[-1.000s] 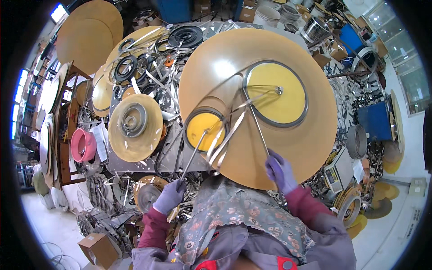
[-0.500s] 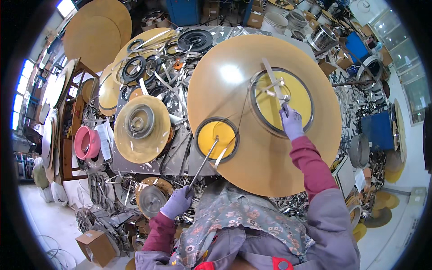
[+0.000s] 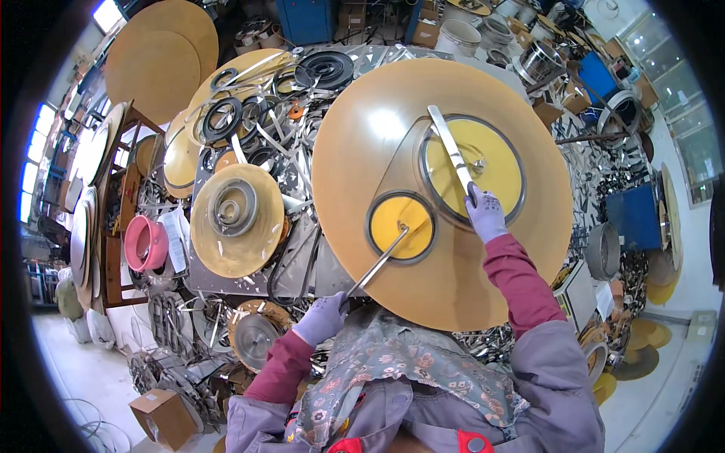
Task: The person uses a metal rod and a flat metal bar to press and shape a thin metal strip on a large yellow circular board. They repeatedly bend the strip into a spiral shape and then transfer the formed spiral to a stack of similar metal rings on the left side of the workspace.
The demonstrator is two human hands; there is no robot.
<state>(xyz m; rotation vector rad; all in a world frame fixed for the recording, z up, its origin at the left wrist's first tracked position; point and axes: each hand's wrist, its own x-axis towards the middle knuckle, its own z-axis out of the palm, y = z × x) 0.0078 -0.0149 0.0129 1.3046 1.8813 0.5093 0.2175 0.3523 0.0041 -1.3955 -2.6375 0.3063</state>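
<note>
Head view, 1 moment. Right hand [image 3: 485, 214], gloved in pale purple, is stretched out over the large tan disc [image 3: 355, 189] and closed around the near end of a flat metal bar [image 3: 450, 149] that lies across the large yellow disc [image 3: 495, 170]; the bar runs from the glove up past the small hub at the centre to the far-left rim of the dark ring around that disc. 1.0 s ago this hand sat near the tan disc's lower edge with loose metal strips arching over both yellow discs; 0.5 s ago it had reached the big yellow disc with the bar angled more steeply. Now the strips no longer arch and the band reads as lying tight around the 2 yellow discs, so the winding appears seated, judged from outline only. Left hand [image 3: 323, 317], also gloved, is closed on the outer end of a metal rod [image 3: 380, 259] whose far end meets the centre of the small yellow disc [image 3: 400, 225]; it has barely shifted across the 3 frames. Surroundings: a cluttered bench with a second tan disc [image 3: 236, 219] carrying a coil, black rings [image 3: 325, 68], a pink basin [image 3: 145, 243].
</note>
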